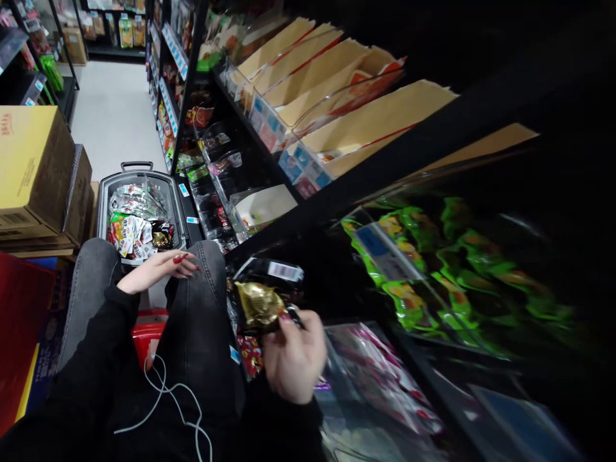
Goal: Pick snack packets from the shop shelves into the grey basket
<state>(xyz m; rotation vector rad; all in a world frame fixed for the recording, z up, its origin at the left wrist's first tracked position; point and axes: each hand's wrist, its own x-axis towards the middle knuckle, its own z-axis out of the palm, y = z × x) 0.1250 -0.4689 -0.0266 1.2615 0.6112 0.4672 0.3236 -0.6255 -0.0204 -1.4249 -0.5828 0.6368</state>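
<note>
My right hand (296, 356) pinches a gold and black snack packet (260, 305) at the lower shelf on my right. Close behind it lies a dark packet with a white barcode label (285, 271). My left hand (161, 269) rests over my knee, fingers stretched out and holding nothing. Beyond my knees stands a grey basket (103, 208) with a black handle. Inside it are clear silvery packets (139, 200), white and red packets (129, 236) and a dark gold packet (162, 239).
Shelves with clear bins run along my right, holding green packets (409, 224), pink and white packets (385, 372) and open brown cartons (375, 122). Cardboard boxes (29, 167) are stacked at left. A white cable (166, 388) hangs by my lap. The aisle floor (113, 109) stretches ahead.
</note>
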